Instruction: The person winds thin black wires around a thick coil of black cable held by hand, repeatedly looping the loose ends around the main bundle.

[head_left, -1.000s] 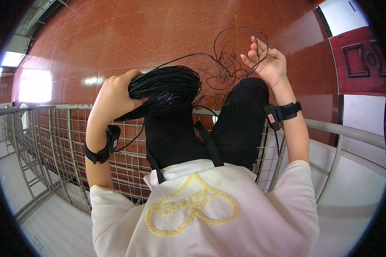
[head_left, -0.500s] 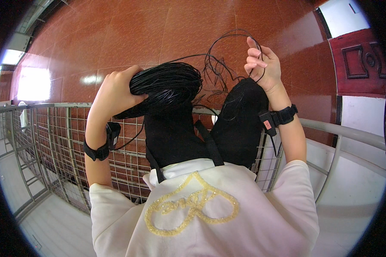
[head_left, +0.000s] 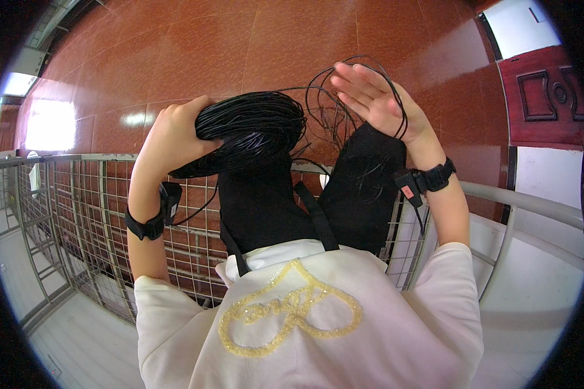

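Wire-mesh frame [head_left: 108,214] under thighs [head_left: 259,211]. Cord coil [head_left: 253,133] at left thigh's far end, past frame's front edge; left hand [head_left: 178,136] on its left side. Loose strands [head_left: 334,120] right of coil, looping about right hand [head_left: 379,100]. Door [head_left: 551,94] far right.

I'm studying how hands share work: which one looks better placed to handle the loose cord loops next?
Probably the right hand: it is open, with loose black cord loops at its fingers and palm. The left hand is occupied gripping the thick black cord bundle.
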{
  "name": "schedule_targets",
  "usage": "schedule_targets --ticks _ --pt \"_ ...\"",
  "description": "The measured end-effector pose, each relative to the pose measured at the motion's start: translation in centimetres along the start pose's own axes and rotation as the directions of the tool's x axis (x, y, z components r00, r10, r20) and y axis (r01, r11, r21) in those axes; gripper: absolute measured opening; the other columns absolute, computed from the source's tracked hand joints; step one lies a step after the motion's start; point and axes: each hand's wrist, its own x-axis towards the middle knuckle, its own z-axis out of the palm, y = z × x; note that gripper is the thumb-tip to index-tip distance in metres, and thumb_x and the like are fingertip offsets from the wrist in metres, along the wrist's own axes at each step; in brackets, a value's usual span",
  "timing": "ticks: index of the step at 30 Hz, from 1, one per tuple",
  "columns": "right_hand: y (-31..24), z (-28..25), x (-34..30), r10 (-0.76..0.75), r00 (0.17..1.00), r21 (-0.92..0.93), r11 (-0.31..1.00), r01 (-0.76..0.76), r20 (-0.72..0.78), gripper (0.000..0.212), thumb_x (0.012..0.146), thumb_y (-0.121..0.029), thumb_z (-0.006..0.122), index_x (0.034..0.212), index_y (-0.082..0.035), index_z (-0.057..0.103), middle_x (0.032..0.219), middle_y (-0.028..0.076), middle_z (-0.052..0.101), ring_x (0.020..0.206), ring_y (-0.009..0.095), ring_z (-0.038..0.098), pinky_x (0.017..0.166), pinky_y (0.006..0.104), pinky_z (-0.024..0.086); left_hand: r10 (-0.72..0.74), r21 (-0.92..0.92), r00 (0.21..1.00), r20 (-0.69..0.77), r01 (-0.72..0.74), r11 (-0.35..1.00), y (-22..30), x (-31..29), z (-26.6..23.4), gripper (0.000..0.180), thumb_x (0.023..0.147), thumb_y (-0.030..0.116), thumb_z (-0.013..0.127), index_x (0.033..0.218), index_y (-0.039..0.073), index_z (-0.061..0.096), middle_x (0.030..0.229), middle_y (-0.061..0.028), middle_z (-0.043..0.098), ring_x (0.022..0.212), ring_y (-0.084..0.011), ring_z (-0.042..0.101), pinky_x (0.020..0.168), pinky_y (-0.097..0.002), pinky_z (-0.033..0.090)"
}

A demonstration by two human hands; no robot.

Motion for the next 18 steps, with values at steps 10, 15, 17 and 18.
schedule_targets --ticks 10,15,17,18 --pt "-0.1 1.4 1.4 0.222 0.975 0.076 0.972 -0.223 0.029 0.071 0.080 -0.017 0.064 0.139 -0.009 0.026 0.128 0.019 0.045 0.115 0.027 0.049 0.099 0.0393 0.039 0.011 0.008 1.000 0.002 -0.011 1.000 0.1 0.0 -0.1 0.041 0.061 0.022 0.077 0.093 0.002 0.061 0.076 -0.0170 0.065 0.073 -0.0285 0.065 0.066 -0.0349 0.050" --pt "0.0 -0.1 1.0 0.104 0.919 0.395 0.917 0.059 -0.380 0.051 0.081 0.000 0.054 0.129 0.005 0.036 0.122 0.017 0.050 0.113 0.024 0.051 0.095 0.0291 0.044 0.038 0.015 0.999 -0.015 -0.038 0.999 -0.4 0.1 0.1 0.041 0.062 0.024 0.078 0.092 0.001 0.060 0.076 -0.0170 0.065 0.072 -0.0283 0.065 0.065 -0.0344 0.050" --pt "-0.8 0.5 1.5 0.195 0.811 0.446 0.891 0.089 -0.552 0.041 0.091 -0.011 0.044 0.126 0.009 0.037 0.107 0.019 0.057 0.087 0.017 0.060 0.069 0.0194 0.051 0.009 -0.024 1.000 0.010 -0.009 1.000 -0.5 0.1 0.1 0.043 0.061 0.024 0.078 0.093 0.001 0.061 0.077 -0.0172 0.065 0.072 -0.0282 0.065 0.066 -0.0341 0.050" --pt "-0.5 -0.9 1.0 0.192 0.883 0.574 0.812 0.103 -0.429 0.042 0.095 -0.019 0.035 0.125 0.010 0.038 0.094 0.016 0.059 0.069 0.014 0.055 0.055 0.0182 0.045 0.008 -0.025 1.000 0.010 -0.007 1.000 -0.5 0.1 0.1 0.043 0.061 0.024 0.078 0.093 0.001 0.061 0.077 -0.0172 0.065 0.072 -0.0282 0.065 0.066 -0.0341 0.050"
